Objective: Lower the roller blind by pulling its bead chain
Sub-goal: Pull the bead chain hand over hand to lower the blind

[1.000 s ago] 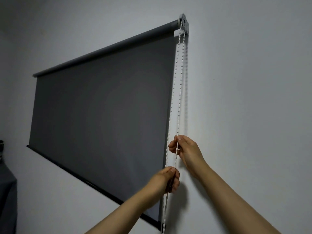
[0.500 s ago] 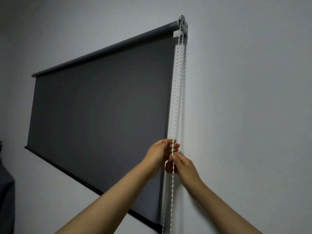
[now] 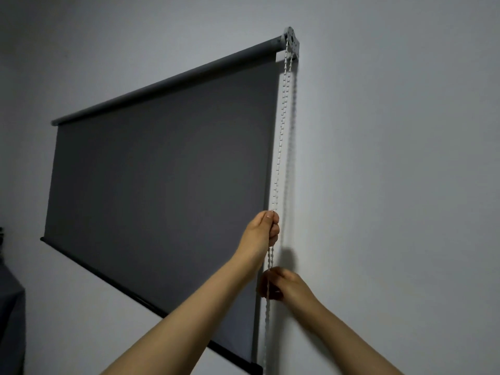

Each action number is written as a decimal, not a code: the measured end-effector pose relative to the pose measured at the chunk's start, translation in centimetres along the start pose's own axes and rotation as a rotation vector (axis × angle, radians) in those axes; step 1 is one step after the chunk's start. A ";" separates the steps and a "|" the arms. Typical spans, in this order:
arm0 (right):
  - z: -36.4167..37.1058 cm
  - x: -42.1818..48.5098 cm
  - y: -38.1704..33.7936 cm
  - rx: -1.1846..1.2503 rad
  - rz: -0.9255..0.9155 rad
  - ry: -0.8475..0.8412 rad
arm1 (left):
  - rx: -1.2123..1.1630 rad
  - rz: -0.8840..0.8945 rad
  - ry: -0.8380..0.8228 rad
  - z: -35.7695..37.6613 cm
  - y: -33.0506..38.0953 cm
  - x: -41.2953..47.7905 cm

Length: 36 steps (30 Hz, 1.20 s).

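Observation:
A dark grey roller blind [image 3: 157, 190] hangs unrolled on a pale wall, its tube at the top and its black bottom bar [image 3: 146, 303] slanting down to the lower right. A white bead chain [image 3: 281, 125] drops in two strands from the metal bracket [image 3: 291, 43] at the blind's upper right corner. My left hand [image 3: 261, 234] is closed around the chain, thumb on top, beside the blind's right edge. My right hand [image 3: 284, 286] pinches the same chain a hand's length lower, close to the wall.
The pale wall [image 3: 392, 171] fills the right side. A dark grey shape [image 3: 10, 307] stands at the far left edge below the blind. The chain's lower loop runs out of view at the bottom.
My left hand rose along the chain from below to above my right hand. My right hand went down with the chain. The bottom bar sits slightly lower.

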State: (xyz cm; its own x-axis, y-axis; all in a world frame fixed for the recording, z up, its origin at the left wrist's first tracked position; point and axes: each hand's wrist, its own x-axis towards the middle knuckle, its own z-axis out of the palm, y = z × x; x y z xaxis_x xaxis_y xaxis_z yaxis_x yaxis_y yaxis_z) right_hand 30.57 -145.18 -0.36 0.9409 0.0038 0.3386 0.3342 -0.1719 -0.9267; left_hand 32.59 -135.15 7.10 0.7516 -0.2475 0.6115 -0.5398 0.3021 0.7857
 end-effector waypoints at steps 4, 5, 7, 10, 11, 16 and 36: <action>-0.8 1.1 -2.2 0.298 -0.034 0.038 | 0.034 0.014 -0.051 -0.4 -0.6 -1.1; -1.1 1.3 -3.1 0.332 -0.069 0.031 | 0.051 -0.008 -0.079 -0.5 -1.1 -1.6; -1.5 1.5 -4.8 0.380 -0.105 0.033 | 0.059 -0.088 -0.138 -0.7 -3.1 -3.0; -1.8 1.8 -7.2 0.356 -0.152 0.033 | 0.043 -0.243 -0.202 -1.1 -6.2 -5.1; -1.9 1.8 -7.7 0.344 -0.162 0.033 | 0.042 -0.274 -0.209 -1.2 -6.8 -5.6; -0.9 1.5 -7.8 0.083 -0.254 0.119 | 0.064 -0.336 -0.236 -1.6 -6.5 -5.8; 0.9 -1.5 -0.3 -0.200 -0.202 0.115 | -0.115 -0.183 -0.010 0.5 1.0 0.9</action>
State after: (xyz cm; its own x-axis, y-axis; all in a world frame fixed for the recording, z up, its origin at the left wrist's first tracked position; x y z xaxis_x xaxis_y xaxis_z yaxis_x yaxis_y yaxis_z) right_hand 29.14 -144.27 -0.73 0.8406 -0.0517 0.5393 0.4854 -0.3700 -0.7921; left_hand 32.51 -135.56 8.51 0.8291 -0.3166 0.4608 -0.3475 0.3538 0.8683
